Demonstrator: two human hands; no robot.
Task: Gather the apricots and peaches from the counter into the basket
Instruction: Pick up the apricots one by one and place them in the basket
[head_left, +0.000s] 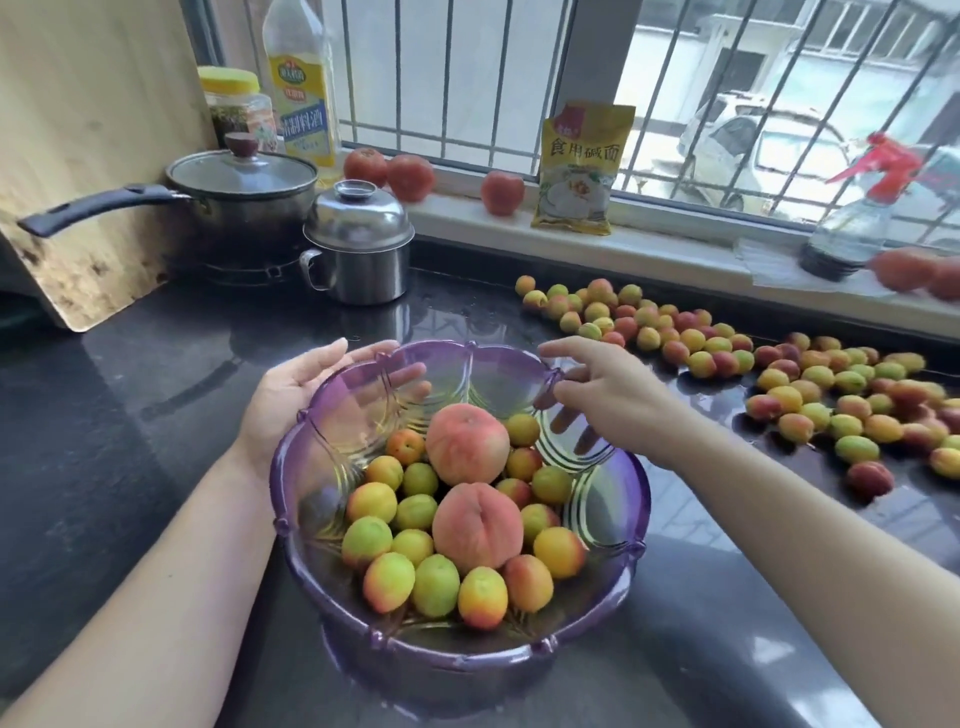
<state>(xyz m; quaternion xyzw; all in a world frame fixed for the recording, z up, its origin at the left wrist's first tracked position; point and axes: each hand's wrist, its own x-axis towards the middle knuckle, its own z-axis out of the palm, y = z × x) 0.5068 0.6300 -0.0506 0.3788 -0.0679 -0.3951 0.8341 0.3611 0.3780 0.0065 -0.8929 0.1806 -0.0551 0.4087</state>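
A kitchen scene viewed from above a dark stone desk (156, 374), with a person's two bare arms reaching forward. A translucent purple plastic basket (311, 467) with a scalloped rim sits near the front edge of the desk, in the middle. It already holds two large pink peaches (467, 444) and roughly twenty small yellow, green and red apricots (436, 584), which cover its bottom in about one layer.

By this view the task is well under half done. Many loose apricots (779, 384) lie scattered in a wide band along the back right part of the desk, below the window sill. Blurred reddish fruits (904, 270) on the sill at the far right may be more peaches, though they are too smeared to be sure.

The left hand (296, 389) is the steadying grip: open, palm cupped against the outside of the basket's far left rim, fingers straight. The right hand (597, 384) hovers over the basket's far right rim, fingers loosely spread and pointing down, holding nothing. The nearest loose apricots lie just beyond it, toward the back right.
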